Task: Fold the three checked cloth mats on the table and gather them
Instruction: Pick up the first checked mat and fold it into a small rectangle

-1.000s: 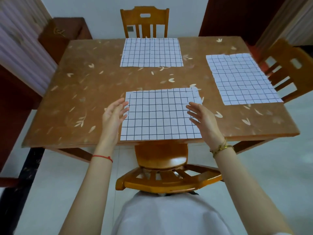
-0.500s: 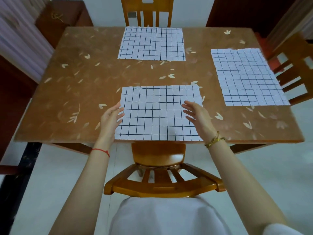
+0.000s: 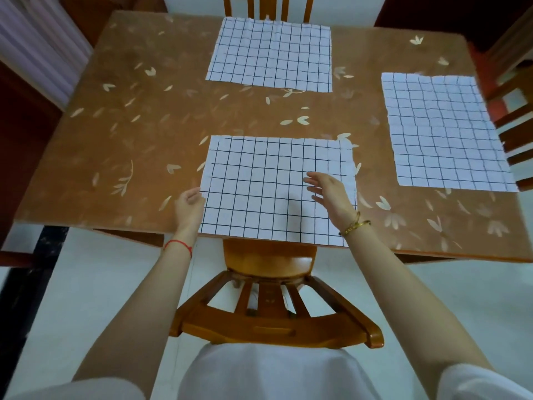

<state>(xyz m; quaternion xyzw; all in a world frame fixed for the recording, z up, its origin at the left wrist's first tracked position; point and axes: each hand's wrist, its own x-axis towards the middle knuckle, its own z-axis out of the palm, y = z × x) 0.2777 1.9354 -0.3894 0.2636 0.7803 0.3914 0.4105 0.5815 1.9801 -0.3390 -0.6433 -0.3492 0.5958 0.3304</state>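
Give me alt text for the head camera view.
A person's left hand curls at the left edge of the near mat; the open right hand is over it. The far mat and right mat lie flat on the table.

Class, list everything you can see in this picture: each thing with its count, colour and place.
checked mats: three, white with dark lines, flat on the table: near mat, far mat, right mat
table: one, brown with pale leaves, centre
chairs: three, orange-brown wood: near chair, far chair, right chair
curtain: one, pale, far left
red cord: one, left wrist
gold bracelet: at least one, right wrist
left hand: fingers curled at near mat's left edge, grip unclear
right hand: open, over near mat's right part
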